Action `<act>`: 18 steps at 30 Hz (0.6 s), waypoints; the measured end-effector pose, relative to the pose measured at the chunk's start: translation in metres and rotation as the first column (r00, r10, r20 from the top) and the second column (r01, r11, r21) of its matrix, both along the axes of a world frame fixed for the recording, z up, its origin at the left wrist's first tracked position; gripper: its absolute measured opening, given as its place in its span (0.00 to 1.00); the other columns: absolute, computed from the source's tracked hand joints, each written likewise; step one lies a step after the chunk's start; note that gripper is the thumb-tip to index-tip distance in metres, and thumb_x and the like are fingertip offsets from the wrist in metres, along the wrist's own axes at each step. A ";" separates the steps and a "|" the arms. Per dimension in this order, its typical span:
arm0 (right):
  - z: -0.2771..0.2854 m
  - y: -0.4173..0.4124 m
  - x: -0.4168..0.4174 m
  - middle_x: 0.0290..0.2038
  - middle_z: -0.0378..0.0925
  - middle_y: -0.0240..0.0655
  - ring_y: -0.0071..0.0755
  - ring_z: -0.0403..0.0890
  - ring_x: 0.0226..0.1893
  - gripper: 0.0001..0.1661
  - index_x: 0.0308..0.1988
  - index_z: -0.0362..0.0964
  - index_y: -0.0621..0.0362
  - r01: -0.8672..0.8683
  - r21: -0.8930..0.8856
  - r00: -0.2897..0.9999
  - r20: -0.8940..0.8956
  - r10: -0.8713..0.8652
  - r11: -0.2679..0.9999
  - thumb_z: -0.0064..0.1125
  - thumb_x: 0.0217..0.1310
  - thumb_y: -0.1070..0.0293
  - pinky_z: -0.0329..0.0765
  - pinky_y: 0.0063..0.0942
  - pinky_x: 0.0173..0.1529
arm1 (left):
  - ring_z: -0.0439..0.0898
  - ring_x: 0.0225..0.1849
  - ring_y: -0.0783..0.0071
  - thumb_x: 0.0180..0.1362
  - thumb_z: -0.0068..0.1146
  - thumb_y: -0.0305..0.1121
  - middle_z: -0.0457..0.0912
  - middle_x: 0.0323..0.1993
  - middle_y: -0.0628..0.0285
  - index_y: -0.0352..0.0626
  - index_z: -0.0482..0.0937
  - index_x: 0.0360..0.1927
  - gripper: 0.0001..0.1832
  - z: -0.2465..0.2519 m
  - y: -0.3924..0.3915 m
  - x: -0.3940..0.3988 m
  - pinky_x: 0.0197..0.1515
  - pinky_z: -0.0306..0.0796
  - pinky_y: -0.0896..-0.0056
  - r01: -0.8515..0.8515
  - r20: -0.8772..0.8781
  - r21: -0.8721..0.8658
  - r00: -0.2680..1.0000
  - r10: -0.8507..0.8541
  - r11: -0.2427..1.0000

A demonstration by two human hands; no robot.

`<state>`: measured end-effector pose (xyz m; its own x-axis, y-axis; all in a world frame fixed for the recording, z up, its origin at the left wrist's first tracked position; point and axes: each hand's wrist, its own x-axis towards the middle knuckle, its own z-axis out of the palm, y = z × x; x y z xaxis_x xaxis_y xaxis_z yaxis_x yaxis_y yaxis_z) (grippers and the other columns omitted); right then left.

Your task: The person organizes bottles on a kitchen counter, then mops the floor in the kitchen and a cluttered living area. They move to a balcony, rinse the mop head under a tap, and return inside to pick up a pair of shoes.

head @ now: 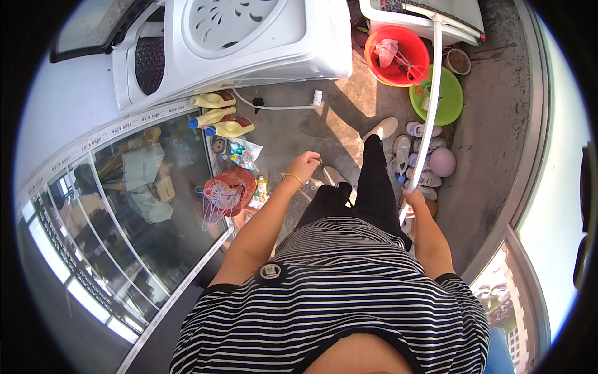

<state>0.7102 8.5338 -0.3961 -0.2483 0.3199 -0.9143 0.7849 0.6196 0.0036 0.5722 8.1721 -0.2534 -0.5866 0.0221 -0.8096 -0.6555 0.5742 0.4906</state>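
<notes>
My right hand (414, 198) is closed around the lower end of a long white pole (430, 107), which runs up past the shoes to a white-framed item (423, 21) at the top right. Above the floor in front of me, my left hand (304, 167) holds nothing; its fingers are loosely curled, and a yellow bangle is on the wrist. Left of it stand a red plastic basket (244, 180) with wire hangers (217, 198) and a yellow-capped bottle (262, 185). A red bucket (397, 56) holding a pink item stands near the pole's upper part.
A white twin-tub washing machine (299, 51) fills the top left. Several yellow detergent bottles (233, 126) lie by the glass sliding door (154, 196). A hose (285, 108) and a small white bottle (317, 97) are ahead. A green basin (451, 98), shoes (402, 152) and a pink ball (442, 162) line the right.
</notes>
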 end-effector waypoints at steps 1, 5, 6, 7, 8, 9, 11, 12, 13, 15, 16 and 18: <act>-0.002 -0.002 0.000 0.39 0.74 0.49 0.46 0.75 0.42 0.33 0.43 0.69 0.64 -0.009 0.003 0.995 -0.100 0.009 1.000 0.56 0.40 0.50 0.71 0.34 0.45 | 0.76 0.41 0.72 0.52 0.46 0.31 0.78 0.37 0.55 0.36 0.70 0.44 0.16 -0.003 -0.016 0.020 0.44 0.67 0.76 -0.060 -0.005 0.010 0.998 0.060 0.998; 0.033 -0.023 -0.039 0.42 0.73 0.46 0.44 0.73 0.47 0.29 0.45 0.68 0.61 -0.201 0.125 0.965 0.197 0.174 0.972 0.51 0.47 0.52 0.70 0.37 0.47 | 0.76 0.40 0.74 0.52 0.47 0.31 0.78 0.36 0.57 0.36 0.70 0.44 0.16 -0.009 -0.072 0.111 0.43 0.67 0.77 -0.262 -0.002 -0.031 0.965 0.262 0.965; 0.035 -0.033 -0.038 0.44 0.72 0.45 0.43 0.72 0.47 0.28 0.46 0.68 0.60 -0.330 0.109 0.919 0.265 0.292 0.938 0.50 0.47 0.54 0.69 0.37 0.48 | 0.76 0.40 0.74 0.52 0.47 0.31 0.78 0.36 0.57 0.37 0.70 0.44 0.16 -0.008 -0.085 0.135 0.43 0.67 0.77 -0.302 0.000 -0.077 0.953 0.303 0.950; 0.037 -0.043 -0.038 0.46 0.71 0.44 0.42 0.72 0.48 0.27 0.47 0.68 0.58 -0.456 0.085 0.853 0.325 0.408 0.886 0.49 0.47 0.55 0.69 0.37 0.49 | 0.76 0.40 0.75 0.52 0.47 0.31 0.78 0.36 0.58 0.37 0.71 0.44 0.16 -0.007 -0.097 0.162 0.43 0.67 0.77 -0.345 0.004 -0.122 0.938 0.348 0.931; 0.032 -0.047 -0.029 0.47 0.70 0.45 0.42 0.70 0.50 0.28 0.47 0.68 0.58 -0.540 0.054 0.796 0.356 0.489 0.840 0.49 0.45 0.57 0.67 0.36 0.51 | 0.76 0.39 0.74 0.51 0.48 0.32 0.78 0.36 0.57 0.38 0.72 0.43 0.16 -0.018 -0.114 0.194 0.42 0.67 0.77 -0.369 -0.005 -0.135 0.928 0.372 0.920; 0.029 -0.055 -0.026 0.49 0.69 0.46 0.41 0.68 0.52 0.29 0.48 0.68 0.58 -0.623 0.023 0.729 0.380 0.569 0.782 0.48 0.43 0.58 0.66 0.35 0.52 | 0.76 0.38 0.73 0.50 0.48 0.33 0.78 0.36 0.57 0.39 0.72 0.43 0.16 -0.013 -0.121 0.217 0.42 0.67 0.76 -0.363 0.000 -0.198 0.929 0.370 0.911; 0.048 -0.083 -0.022 0.49 0.67 0.46 0.39 0.67 0.53 0.28 0.47 0.67 0.59 -0.602 -0.010 0.763 0.286 0.579 0.798 0.46 0.48 0.54 0.65 0.34 0.53 | 0.76 0.38 0.71 0.49 0.50 0.35 0.78 0.36 0.57 0.40 0.73 0.42 0.17 -0.002 -0.130 0.266 0.41 0.68 0.75 -0.379 0.023 -0.285 0.915 0.402 0.880; 0.039 -0.090 -0.013 0.48 0.68 0.47 0.39 0.68 0.52 0.28 0.47 0.67 0.60 -0.551 0.027 0.815 0.232 0.531 0.834 0.45 0.50 0.53 0.65 0.34 0.52 | 0.76 0.37 0.70 0.49 0.50 0.36 0.78 0.35 0.57 0.40 0.73 0.42 0.17 0.002 -0.134 0.290 0.41 0.68 0.74 -0.400 0.033 -0.308 0.902 0.430 0.863; -0.038 -0.054 0.006 0.43 0.71 0.50 0.40 0.72 0.46 0.25 0.45 0.68 0.60 -0.566 0.020 0.812 0.188 0.553 0.824 0.45 0.51 0.54 0.68 0.33 0.49 | 0.76 0.37 0.69 0.48 0.51 0.36 0.78 0.35 0.57 0.41 0.74 0.42 0.17 0.007 -0.141 0.305 0.40 0.68 0.73 -0.402 0.035 -0.325 0.899 0.436 0.856; -0.115 -0.026 0.011 0.35 0.74 0.51 0.43 0.77 0.36 0.22 0.41 0.70 0.60 -0.766 -0.051 0.641 0.017 0.767 0.641 0.45 0.52 0.56 0.72 0.35 0.43 | 0.76 0.36 0.70 0.48 0.51 0.36 0.78 0.35 0.58 0.41 0.74 0.42 0.18 0.001 -0.147 0.344 0.40 0.68 0.72 -0.497 0.021 -0.324 0.847 0.532 0.805; -0.112 -0.034 -0.010 0.31 0.75 0.49 0.44 0.78 0.32 0.20 0.40 0.71 0.59 -0.905 -0.083 0.425 -0.117 0.898 0.417 0.45 0.52 0.57 0.73 0.37 0.40 | 0.76 0.36 0.70 0.47 0.51 0.36 0.78 0.35 0.58 0.41 0.74 0.43 0.18 -0.001 -0.146 0.362 0.40 0.68 0.72 -0.543 0.016 -0.329 0.815 0.580 0.772; -0.005 -0.112 -0.060 0.25 0.74 0.42 0.45 0.77 0.23 0.15 0.36 0.72 0.58 -0.900 -0.129 0.434 -0.330 0.838 0.416 0.48 0.51 0.60 0.75 0.42 0.29 | 0.76 0.35 0.70 0.47 0.51 0.35 0.78 0.35 0.58 0.41 0.74 0.43 0.17 0.000 -0.128 0.404 0.41 0.68 0.73 -0.653 0.028 -0.368 0.704 0.710 0.662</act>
<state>0.6506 8.4223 -0.4008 -0.4220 -0.3980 -0.8145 -0.2167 0.9167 -0.3356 0.9762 8.0442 -0.2533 -0.2011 -0.5967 -0.7768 -0.9734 0.0328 0.2268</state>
